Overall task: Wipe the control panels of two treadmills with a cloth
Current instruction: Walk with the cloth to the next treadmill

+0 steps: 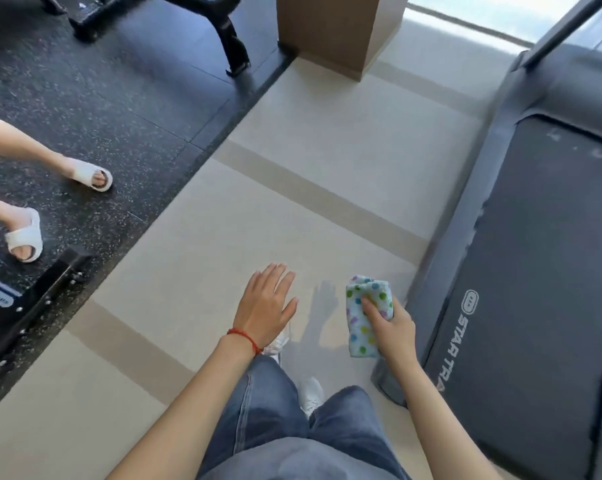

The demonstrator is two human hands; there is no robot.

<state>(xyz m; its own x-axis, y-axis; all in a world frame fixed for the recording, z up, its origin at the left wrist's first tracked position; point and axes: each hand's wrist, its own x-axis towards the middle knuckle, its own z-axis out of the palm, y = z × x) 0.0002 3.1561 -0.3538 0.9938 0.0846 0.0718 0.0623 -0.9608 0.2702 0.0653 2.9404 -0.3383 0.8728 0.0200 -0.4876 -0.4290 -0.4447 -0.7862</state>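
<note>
My right hand grips a folded white cloth with coloured dots, held over the floor just left of a treadmill's rear corner. My left hand hovers flat with fingers apart, holding nothing, a red string around its wrist. A grey treadmill fills the right side; only its dark belt, side rail and one upright post show. No control panel is in view.
Another person's legs in white slippers stand on the black rubber mat at left. Black gym equipment frames sit at lower left and at the top. A brown pillar rises ahead. Beige tiled floor runs between mat and treadmill.
</note>
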